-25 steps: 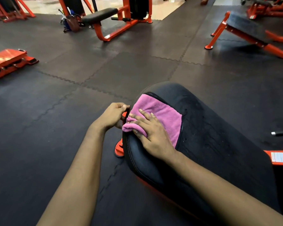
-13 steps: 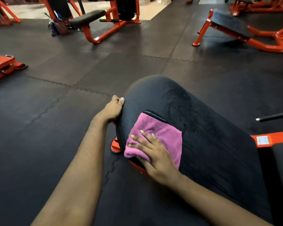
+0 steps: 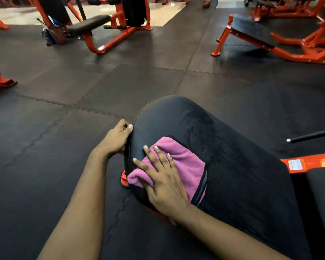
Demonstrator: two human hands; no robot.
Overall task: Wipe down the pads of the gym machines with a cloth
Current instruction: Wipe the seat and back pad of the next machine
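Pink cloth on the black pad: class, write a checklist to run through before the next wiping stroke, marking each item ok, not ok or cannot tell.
1. The pink cloth lies flat on the black pad: ok.
2. The right hand presses the cloth with straight, spread fingers: ok.
3. The left hand holds the pad's edge, its grip apart from the cloth: ok.
4. The pad surface beyond the cloth carries no other objects: ok.
5. The cloth's underside is clean enough: cannot tell, it is hidden.
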